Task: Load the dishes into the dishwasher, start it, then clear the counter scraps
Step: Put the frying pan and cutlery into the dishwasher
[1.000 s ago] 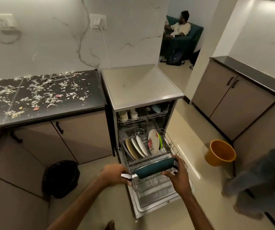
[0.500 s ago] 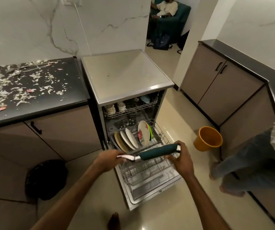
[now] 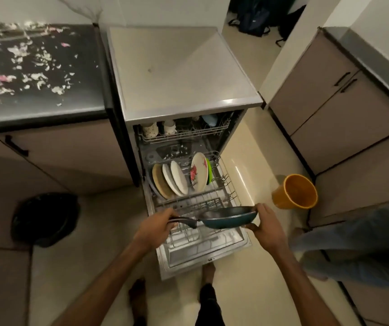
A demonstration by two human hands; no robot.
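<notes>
Two bare hands held a teal frying pan (image 3: 226, 218) over the front of the pulled-out lower rack (image 3: 221, 184) of the open dishwasher (image 3: 184, 74). At far left, the dark table (image 3: 85, 90) was strewn with pale scraps (image 3: 19, 67), and below it on the floor lay a black bin bag (image 3: 45, 220). The left hand (image 3: 152, 228) had its grip closed around the pan's black handle (image 3: 184, 221). The pan sat nearly level, its bowl facing up, above the rack's empty front wires. Behind it, several plates (image 3: 177, 180) stood on edge in the rack, a flowered one (image 3: 199, 171) rightmost with a green plate just behind it. The upper rack (image 3: 186, 132) carried cups (image 3: 150, 129). The right hand (image 3: 267, 228) gripped the pan's far rim, thumb on top, fingers beneath. Farther right, an orange bucket (image 3: 294, 191) stood on the floor near the cabinets, and another person's blue-trousered leg (image 3: 353, 241) showed at the edge.
</notes>
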